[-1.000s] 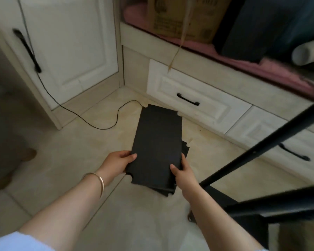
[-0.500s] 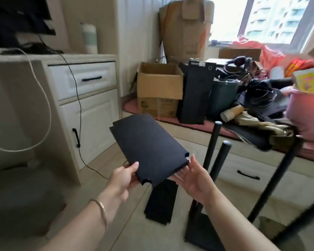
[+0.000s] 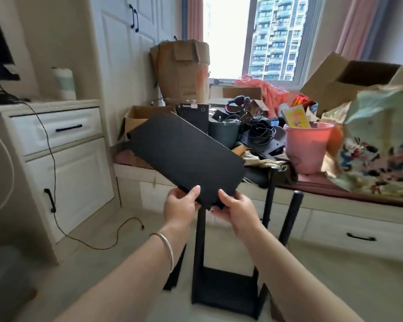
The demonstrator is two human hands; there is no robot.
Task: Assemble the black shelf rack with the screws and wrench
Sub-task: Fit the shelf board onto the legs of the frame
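I hold a flat black shelf board point(image 3: 184, 156) in the air at chest height, tilted up to the left. My left hand point(image 3: 180, 209) grips its near edge with the thumb on top. My right hand point(image 3: 236, 211) grips the near corner beside it. Below stands the partly built black rack: a base shelf point(image 3: 223, 290) on the floor with upright black poles point(image 3: 291, 219) rising from its corners. Another black board point(image 3: 176, 268) lies on the floor left of the base, mostly hidden by my left arm. No screws or wrench are in sight.
A window bench point(image 3: 335, 196) behind the rack is piled with cardboard boxes point(image 3: 180, 70), a pink bucket point(image 3: 307, 147), cables and bags. White cabinets with drawers point(image 3: 56, 131) stand at the left. A black cable point(image 3: 98, 242) trails across the tiled floor.
I have lifted the board from the floor stack up to chest height, and my view has risen towards the window. Both hands have shifted to its near edge, above the rack's poles.
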